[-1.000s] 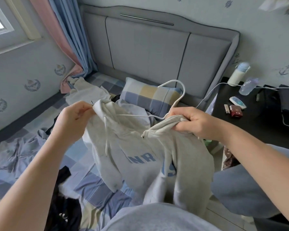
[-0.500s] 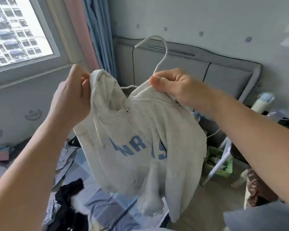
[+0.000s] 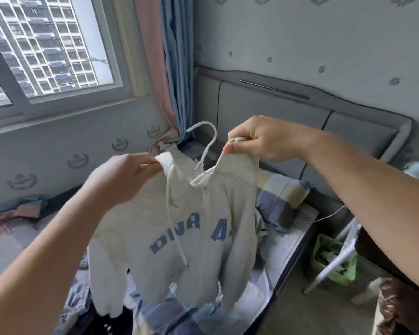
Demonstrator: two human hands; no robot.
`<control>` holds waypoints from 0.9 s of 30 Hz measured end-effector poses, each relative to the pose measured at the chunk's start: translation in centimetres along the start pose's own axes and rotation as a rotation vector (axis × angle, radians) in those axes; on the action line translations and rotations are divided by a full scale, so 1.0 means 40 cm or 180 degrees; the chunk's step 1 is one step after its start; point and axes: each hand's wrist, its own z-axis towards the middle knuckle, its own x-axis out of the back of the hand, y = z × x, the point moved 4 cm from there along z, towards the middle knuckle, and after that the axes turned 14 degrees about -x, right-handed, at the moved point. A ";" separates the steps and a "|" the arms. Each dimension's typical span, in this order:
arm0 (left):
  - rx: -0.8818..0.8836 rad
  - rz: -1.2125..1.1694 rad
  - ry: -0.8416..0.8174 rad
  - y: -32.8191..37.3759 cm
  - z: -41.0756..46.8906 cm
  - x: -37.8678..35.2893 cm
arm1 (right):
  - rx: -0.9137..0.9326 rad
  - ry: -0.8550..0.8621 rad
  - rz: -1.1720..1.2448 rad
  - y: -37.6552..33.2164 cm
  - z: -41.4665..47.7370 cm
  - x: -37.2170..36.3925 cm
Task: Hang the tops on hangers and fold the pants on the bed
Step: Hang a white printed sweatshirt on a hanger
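Note:
A light grey hoodie point(image 3: 179, 228) with blue letters hangs in the air over the bed point(image 3: 285, 250), front facing me. A white hanger point(image 3: 207, 139) sits inside its neck, with the hook sticking up between my hands. My left hand point(image 3: 123, 177) pinches the hoodie's left shoulder by the neck opening. My right hand point(image 3: 259, 139) grips the right shoulder, a little higher. The hanger's arms are hidden inside the fabric. White drawstrings dangle down the chest.
A checked pillow point(image 3: 283, 197) lies against the grey headboard point(image 3: 276, 110). Dark clothes point(image 3: 106, 320) lie on the bed below the hoodie, and more garments point(image 3: 14, 213) at far left. A green bin point(image 3: 334, 259) stands on the floor beside the bed. A window point(image 3: 46, 49) and curtains point(image 3: 169, 64) are behind.
Both hands have spread apart, stretching the hoodie's shoulders out along the hanger. The garment now hangs flatter, with its lettering facing me. My view has shifted slightly.

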 end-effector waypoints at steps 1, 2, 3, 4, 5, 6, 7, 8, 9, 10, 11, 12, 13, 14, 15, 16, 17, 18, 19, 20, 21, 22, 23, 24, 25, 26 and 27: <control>0.0004 -0.0140 -0.0113 0.002 -0.007 -0.022 | -0.0019 0.0020 0.0016 -0.007 0.011 -0.008; -0.0003 -0.0317 -0.0220 0.005 -0.012 -0.040 | 0.0001 0.0052 0.0097 -0.015 0.021 -0.016; 0.0004 -0.0492 -0.0313 0.007 -0.016 -0.054 | 0.0017 0.0085 0.0224 -0.021 0.031 -0.021; 0.0025 -0.0655 -0.0374 0.007 -0.021 -0.065 | 0.0020 0.0090 0.0343 -0.024 0.041 -0.025; 0.0049 -0.0807 -0.0377 0.004 -0.026 -0.074 | 0.0007 0.0045 0.0404 -0.026 0.047 -0.030; 0.0078 -0.0938 -0.0303 -0.002 -0.032 -0.081 | 0.0014 -0.0050 0.0408 -0.028 0.051 -0.036; 0.0144 -0.1060 -0.0160 -0.009 -0.038 -0.085 | 0.0024 -0.0155 0.0366 -0.029 0.052 -0.042; 0.0256 -0.1165 0.0037 -0.019 -0.045 -0.086 | 0.0019 -0.0254 0.0294 -0.029 0.054 -0.051; 0.0378 -0.1245 0.0255 -0.028 -0.052 -0.087 | -0.0006 -0.0335 0.0194 -0.029 0.053 -0.060; 0.0471 -0.1282 0.0443 -0.032 -0.058 -0.088 | -0.0028 -0.0387 0.0053 -0.032 0.053 -0.070; 0.0515 -0.1277 0.0555 -0.031 -0.063 -0.093 | -0.0040 -0.0405 -0.0119 -0.038 0.054 -0.076; 0.0516 -0.1242 0.0585 -0.026 -0.067 -0.100 | -0.0028 -0.0392 -0.0264 -0.047 0.057 -0.080; 0.0497 -0.1210 0.0562 -0.017 -0.070 -0.109 | 0.0038 -0.0342 -0.0337 -0.061 0.058 -0.081; 0.0482 -0.1202 0.0521 -0.007 -0.071 -0.117 | 0.0164 -0.0248 -0.0313 -0.081 0.058 -0.082; 0.0481 -0.1216 0.0495 0.002 -0.070 -0.125 | 0.0341 -0.0099 -0.0191 -0.100 0.056 -0.082; 0.0495 -0.1260 0.0506 0.010 -0.069 -0.130 | 0.0541 0.0072 0.0001 -0.117 0.052 -0.086; 0.0548 -0.1386 0.0583 0.014 -0.067 -0.132 | 0.0731 0.0221 0.0176 -0.128 0.044 -0.095; 0.0636 -0.1596 0.0723 0.014 -0.067 -0.130 | 0.0882 0.0347 0.0241 -0.130 0.036 -0.109; 0.0739 -0.1832 0.0883 0.011 -0.068 -0.126 | 0.0958 0.0477 0.0172 -0.124 0.028 -0.125; 0.0827 -0.2039 0.1023 0.007 -0.070 -0.119 | 0.0946 0.0651 0.0060 -0.104 0.024 -0.137; 0.0903 -0.2203 0.1131 0.003 -0.072 -0.112 | 0.0848 0.0886 0.0045 -0.076 0.019 -0.139; 0.0951 -0.2335 0.1223 -0.002 -0.073 -0.106 | 0.0692 0.1185 0.0164 -0.039 0.011 -0.128; 0.0964 -0.2447 0.1309 -0.005 -0.074 -0.099 | 0.0484 0.1503 0.0342 0.006 0.003 -0.111; 0.0955 -0.2553 0.1380 -0.007 -0.076 -0.093 | 0.0200 0.1725 0.0501 0.057 -0.006 -0.096; 0.0944 -0.2665 0.1438 -0.007 -0.077 -0.087 | -0.0141 0.1745 0.0651 0.114 -0.013 -0.088; 0.0942 -0.2787 0.1485 -0.007 -0.078 -0.082 | -0.0448 0.1552 0.0850 0.173 -0.018 -0.090; 0.0939 -0.2887 0.1522 -0.006 -0.079 -0.076 | -0.0691 0.1272 0.1062 0.228 -0.022 -0.101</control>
